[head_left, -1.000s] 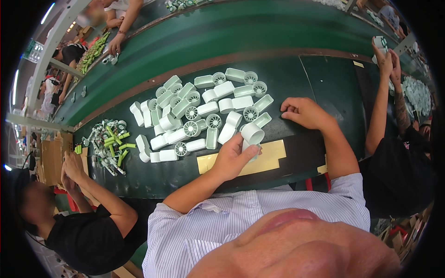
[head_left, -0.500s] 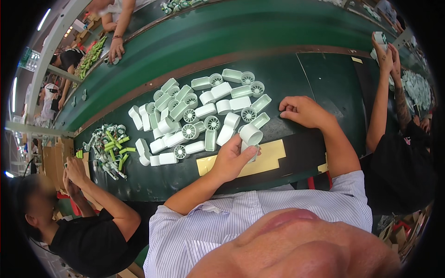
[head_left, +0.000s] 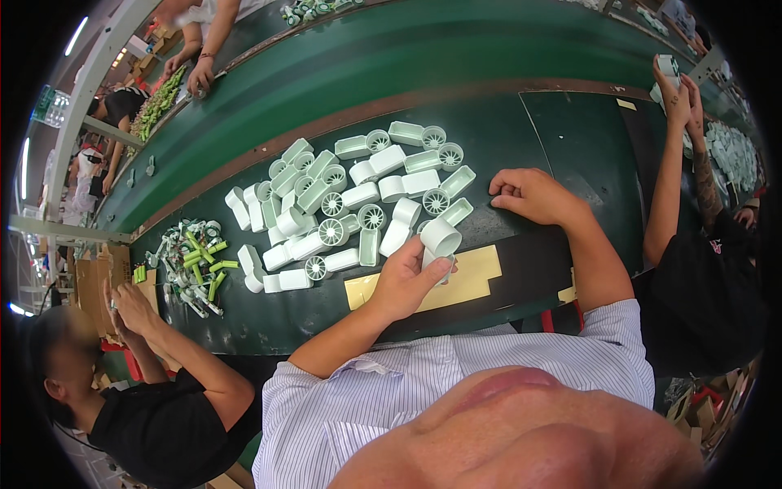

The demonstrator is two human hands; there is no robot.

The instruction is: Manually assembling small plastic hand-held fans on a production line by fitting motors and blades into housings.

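My left hand (head_left: 405, 281) is closed round a pale green plastic housing (head_left: 441, 237), its round cup tilted upward and its lower part mostly hidden by my fingers and thumb. My right hand (head_left: 528, 196) rests on the dark table to the right, fingers loosely curled, with nothing visible in them. Left of it and beyond my left hand spreads a group of similar pale green housings (head_left: 358, 196). Some lie with spoked round ends up, others show open trays or smooth backs. Under my left forearm and hand is a yellow sheet (head_left: 464, 279) on a black mat (head_left: 529, 265).
Small wired parts with bright green cylinders (head_left: 195, 261) are heaped at the left, near a co-worker's hands (head_left: 130, 310). A green conveyor belt (head_left: 350, 73) runs behind the table. Another co-worker's hands (head_left: 680, 102) hold a part at the right.
My two hands and the held housing stay practically still. At the left, the co-worker's hands have shifted and parted slightly. Across the belt, a person's hand has moved left and a second hand shows.
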